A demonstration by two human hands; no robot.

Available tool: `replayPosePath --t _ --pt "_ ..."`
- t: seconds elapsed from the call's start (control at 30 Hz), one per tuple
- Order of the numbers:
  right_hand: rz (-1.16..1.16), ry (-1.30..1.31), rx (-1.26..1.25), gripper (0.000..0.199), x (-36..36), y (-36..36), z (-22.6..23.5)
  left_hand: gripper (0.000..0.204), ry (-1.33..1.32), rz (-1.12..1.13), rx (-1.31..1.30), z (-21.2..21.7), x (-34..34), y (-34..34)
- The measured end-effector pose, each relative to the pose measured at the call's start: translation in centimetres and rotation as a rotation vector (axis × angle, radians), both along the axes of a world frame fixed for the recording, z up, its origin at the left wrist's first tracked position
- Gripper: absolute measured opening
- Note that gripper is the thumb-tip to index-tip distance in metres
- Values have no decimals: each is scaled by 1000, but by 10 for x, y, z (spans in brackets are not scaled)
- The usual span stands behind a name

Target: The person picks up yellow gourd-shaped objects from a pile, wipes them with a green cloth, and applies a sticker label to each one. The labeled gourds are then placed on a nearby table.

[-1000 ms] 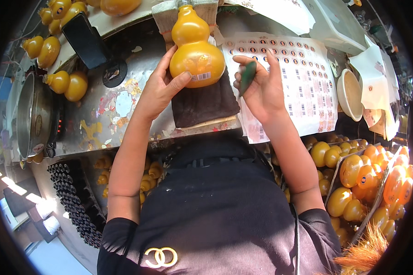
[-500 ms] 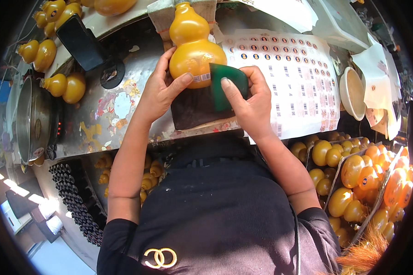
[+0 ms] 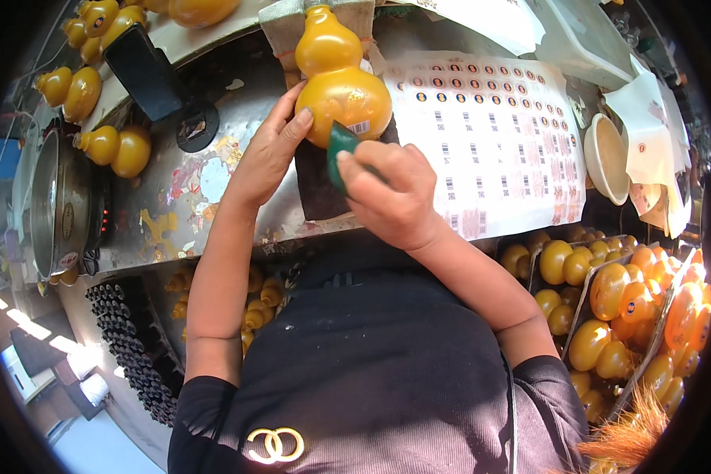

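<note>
A glossy yellow gourd-shaped bottle [image 3: 338, 93] lies on the bench before me, its narrow end resting on a pale padded support [image 3: 279, 30]. My left hand [image 3: 262, 158] grips its wide lower bulb from the left, thumb on top and fingers partly hidden along the side. Pinched in my right hand [image 3: 396, 189] is a green flat scraper [image 3: 339, 150], its tip against the bulb beside a small barcode label [image 3: 359, 126]. The fingers cover much of the scraper. Below the bottle lies a dark pad [image 3: 314, 192].
Printed sticker sheets [image 3: 490, 142] cover the bench's right side, with a shallow bowl [image 3: 607, 162] beyond. A phone on a stand [image 3: 144, 73], more gourd-shaped bottles [image 3: 118, 150] and a metal pan [image 3: 55, 205] stand left. Crates of bottles [image 3: 608, 316] sit lower right.
My right hand has moved left and turned over, bringing the scraper across to the left side of the label. My left thumb has shifted up the bulb.
</note>
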State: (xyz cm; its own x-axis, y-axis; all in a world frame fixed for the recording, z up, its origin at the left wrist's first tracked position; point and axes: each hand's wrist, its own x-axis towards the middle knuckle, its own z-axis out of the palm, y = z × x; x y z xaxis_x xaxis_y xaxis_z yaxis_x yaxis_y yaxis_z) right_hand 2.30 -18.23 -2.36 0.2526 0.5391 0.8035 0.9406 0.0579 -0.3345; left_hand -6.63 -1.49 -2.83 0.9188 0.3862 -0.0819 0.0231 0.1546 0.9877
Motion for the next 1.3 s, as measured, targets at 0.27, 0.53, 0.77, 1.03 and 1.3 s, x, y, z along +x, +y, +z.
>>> replayPosePath --t 0.27,0.53,0.77,1.03,1.3 --pt "147 221 -241 23 -10 1 -3 64 19 25 -60 5 -1 4" --pt "161 1430 -261 30 58 -20 45 88 18 172 145 16 21 -20" --pt "24 1038 -653 76 74 15 34 82 31 224 15 19 21 -27" --pt "224 1182 -634 62 86 22 21 74 20 223 -83 12 20 -23" --pt "229 1211 -595 82 86 24 15 73 42 248 -53 21 25 -21"
